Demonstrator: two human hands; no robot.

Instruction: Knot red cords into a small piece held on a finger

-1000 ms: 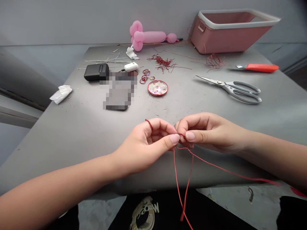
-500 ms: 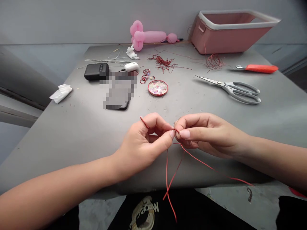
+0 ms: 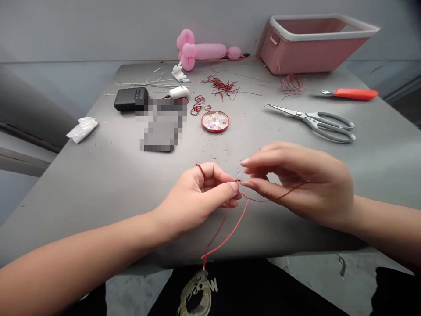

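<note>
grey table [image 3: 131,175] fills most of the view, pink bin [image 3: 305,55] at its far right. right hand [image 3: 305,195] is loose, thumb and fingers apart; can't tell what the hidden fingers do. left hand [image 3: 200,193] has its thumb and finger pinched together. scissors [image 3: 309,117] lie on the right, dish of beads [image 3: 215,131] beyond the left hand. thinnest is the red cord [image 3: 237,227]: clamped in that left pinch over the table's near edge, one strand crossing the right thumb, others dangling. imo pinch right beside the tiny loop, part the danglers so they can't snag, and tension strands slowly and evenly.
</note>
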